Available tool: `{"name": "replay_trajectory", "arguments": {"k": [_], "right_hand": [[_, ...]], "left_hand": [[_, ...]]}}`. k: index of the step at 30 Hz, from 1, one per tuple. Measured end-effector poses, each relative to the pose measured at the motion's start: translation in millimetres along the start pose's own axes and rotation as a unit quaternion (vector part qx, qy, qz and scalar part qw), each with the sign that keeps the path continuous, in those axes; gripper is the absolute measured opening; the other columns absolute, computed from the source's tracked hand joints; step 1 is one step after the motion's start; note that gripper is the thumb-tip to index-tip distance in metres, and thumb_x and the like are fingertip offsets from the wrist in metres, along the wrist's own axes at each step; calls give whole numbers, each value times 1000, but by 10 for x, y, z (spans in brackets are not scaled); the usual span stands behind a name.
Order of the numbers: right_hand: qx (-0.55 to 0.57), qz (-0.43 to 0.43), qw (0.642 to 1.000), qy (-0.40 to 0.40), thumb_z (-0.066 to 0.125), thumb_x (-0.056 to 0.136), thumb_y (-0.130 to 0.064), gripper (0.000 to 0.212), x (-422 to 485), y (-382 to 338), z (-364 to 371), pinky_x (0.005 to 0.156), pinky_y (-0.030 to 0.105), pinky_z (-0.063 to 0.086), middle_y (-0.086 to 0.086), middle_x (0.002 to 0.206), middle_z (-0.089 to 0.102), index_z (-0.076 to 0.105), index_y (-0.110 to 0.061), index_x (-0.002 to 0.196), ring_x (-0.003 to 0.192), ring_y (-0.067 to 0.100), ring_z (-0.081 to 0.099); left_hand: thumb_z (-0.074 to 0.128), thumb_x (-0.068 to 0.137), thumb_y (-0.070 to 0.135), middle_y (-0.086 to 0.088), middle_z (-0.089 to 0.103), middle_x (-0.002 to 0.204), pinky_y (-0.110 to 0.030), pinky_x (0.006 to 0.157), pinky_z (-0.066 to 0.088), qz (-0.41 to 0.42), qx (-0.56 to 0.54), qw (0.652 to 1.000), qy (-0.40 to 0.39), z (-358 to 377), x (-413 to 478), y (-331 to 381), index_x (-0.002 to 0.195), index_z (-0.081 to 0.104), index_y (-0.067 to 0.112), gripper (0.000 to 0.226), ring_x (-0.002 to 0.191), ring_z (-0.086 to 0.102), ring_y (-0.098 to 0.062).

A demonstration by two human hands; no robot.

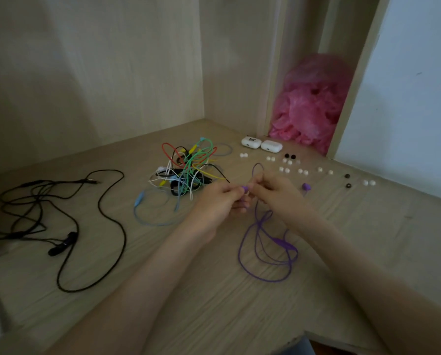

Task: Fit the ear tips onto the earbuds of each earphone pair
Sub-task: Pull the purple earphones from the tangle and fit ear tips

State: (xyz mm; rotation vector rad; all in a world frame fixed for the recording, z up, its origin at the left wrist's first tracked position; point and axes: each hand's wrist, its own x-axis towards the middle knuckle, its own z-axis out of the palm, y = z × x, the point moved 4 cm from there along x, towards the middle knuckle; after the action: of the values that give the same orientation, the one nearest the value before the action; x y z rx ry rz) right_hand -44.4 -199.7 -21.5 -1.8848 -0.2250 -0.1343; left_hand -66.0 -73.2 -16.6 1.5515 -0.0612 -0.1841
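Grips closed in a two-handed pinch: left grip (218, 202) and right grip (275, 193) meet fingertip to fingertip, both pinching the purple earbud (244, 188), which is held just above the counter (214, 303). The purple cable (265, 254) trails from the grips and lies in loose loops on the wood below. Whether an ear tip is already between the fingers is too small to tell.

Step in hand, as judged: seating a tip on this earbud's nozzle.
- One grip should hold the earbud by its body, not by the cable, with the nozzle facing the other grip.
- The tip should go on square to the nozzle, pressed and slightly turned until its collar seats all round.
- A tip pushed on at a slant is likely to fold or pop off, and pulling on the cable would strain the joint.

Count:
- The second purple earbud (306, 186) lies alone on the counter just right of the right grip, apparently bare.
- White ear tips (287, 170): fourteen, mostly in pairs, laid in rows beyond the grips.
- Dark ear tips (290, 156): four, one pair together and two apart further right.
- White charging cases (261, 144): two, side by side and touching.
- Earphones: one set of black earphones (60, 226) at left, one pale blue cable (150, 221), and one tangle of coloured earphones (188, 165) whose pairs cannot be counted.
- One pink bag (311, 103) in the corner recess.
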Motion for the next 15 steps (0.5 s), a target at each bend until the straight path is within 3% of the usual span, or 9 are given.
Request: {"name": "replay_trajectory", "arguments": {"k": [4, 7, 10, 15], "right_hand": [[-32, -5, 999, -4, 58, 90, -13, 12, 11, 48, -19, 67, 14, 42, -2, 77, 65, 62, -19, 80, 73, 4, 59], [15, 9, 1000, -11, 55, 91, -14, 14, 7, 73, -42, 62, 16, 37, -5, 73, 61, 62, -19, 80, 64, 0, 52], [93, 37, 995, -12, 52, 93, -14, 16, 9, 104, -62, 57, 20, 34, -2, 71, 55, 61, -15, 80, 60, 7, 42], [186, 56, 980, -30, 49, 94, -11, 17, -8, 133, -9, 59, 23, 29, 1, 67, 50, 57, -7, 79, 59, 9, 38]], "left_hand": [[45, 97, 5, -6, 59, 73, -11, 53, 49, -13, 12, 1000, -16, 11, 20, -29, 108, 61, -5, 21, 48, 57, 1], [44, 98, 6, -5, 59, 72, -12, 54, 49, -11, -5, 1000, -21, 31, 18, -10, 98, 60, 2, 17, 48, 57, 1], [44, 97, 5, -4, 61, 68, -14, 54, 50, -11, -64, 998, -18, 22, 19, 14, 90, 60, 5, 17, 50, 60, -2], [45, 96, 4, -4, 63, 68, -14, 54, 51, -15, -140, 990, -21, 27, 6, 11, 89, 61, 6, 17, 52, 61, -3]]}}
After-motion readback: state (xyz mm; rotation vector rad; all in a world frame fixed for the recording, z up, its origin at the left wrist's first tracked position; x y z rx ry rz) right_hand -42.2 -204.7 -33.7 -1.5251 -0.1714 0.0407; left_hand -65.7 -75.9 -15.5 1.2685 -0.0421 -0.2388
